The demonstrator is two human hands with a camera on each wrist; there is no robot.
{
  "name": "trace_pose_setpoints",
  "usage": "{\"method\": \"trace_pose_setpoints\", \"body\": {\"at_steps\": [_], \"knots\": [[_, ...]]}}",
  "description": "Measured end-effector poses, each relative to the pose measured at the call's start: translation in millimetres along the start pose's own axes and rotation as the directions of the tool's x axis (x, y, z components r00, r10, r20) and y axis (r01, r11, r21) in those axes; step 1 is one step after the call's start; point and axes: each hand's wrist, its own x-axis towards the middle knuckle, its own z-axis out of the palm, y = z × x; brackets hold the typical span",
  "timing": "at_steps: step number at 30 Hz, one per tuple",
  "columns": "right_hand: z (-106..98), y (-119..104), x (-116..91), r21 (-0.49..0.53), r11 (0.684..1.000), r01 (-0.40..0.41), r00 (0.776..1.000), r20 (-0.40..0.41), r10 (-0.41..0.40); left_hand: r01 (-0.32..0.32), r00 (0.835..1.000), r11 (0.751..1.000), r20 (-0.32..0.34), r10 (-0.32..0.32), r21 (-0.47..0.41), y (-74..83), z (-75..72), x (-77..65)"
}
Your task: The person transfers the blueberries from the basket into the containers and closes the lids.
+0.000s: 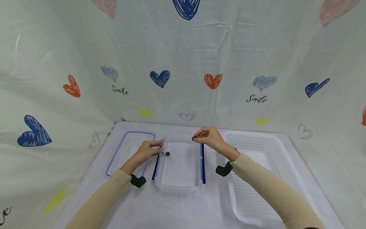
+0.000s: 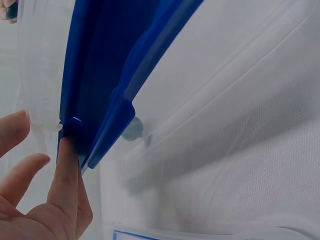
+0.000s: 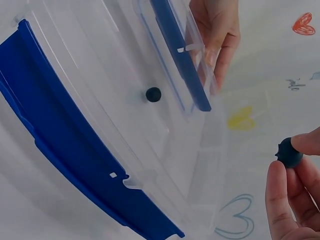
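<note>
Here, heart-printed sheeting backs the pale table bearing a box.

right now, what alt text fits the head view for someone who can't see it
A person's right hand pinches a small dark ball near the far right corner of a clear box, while the left hand touches its left side. A second dark ball lies inside; a blue-edged lid lies to the left, a white perforated basket to the right.
</note>
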Motion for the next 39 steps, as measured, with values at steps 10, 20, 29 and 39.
{"method": "trace_pose_setpoints", "body": {"at_steps": [10, 20, 29, 39], "knots": [[10.6, 9.9, -2.4, 0.014, 1.000, -0.016, 1.000, 0.022, 0.016, -0.003, 1.000, 1.000, 0.002, 0.003, -0.020, 1.4, 1.6, -0.6], [17.1, 14.1, -4.0, 0.023, 0.999, -0.024, 0.999, 0.045, 0.023, 0.002, 1.000, 0.999, -0.003, -0.002, -0.039, 0.9, 2.5, -2.3], [20.3, 16.6, -3.6, -0.010, 0.999, -0.031, 0.999, 0.026, 0.031, 0.006, 1.000, 1.000, -0.003, -0.006, -0.029, 0.6, 2.7, -2.2], [12.7, 11.5, -1.8, -0.020, 1.000, -0.019, 1.000, 0.009, 0.019, 0.004, 1.000, 1.000, -0.003, -0.004, -0.025, 0.8, 0.8, -0.8]]}}
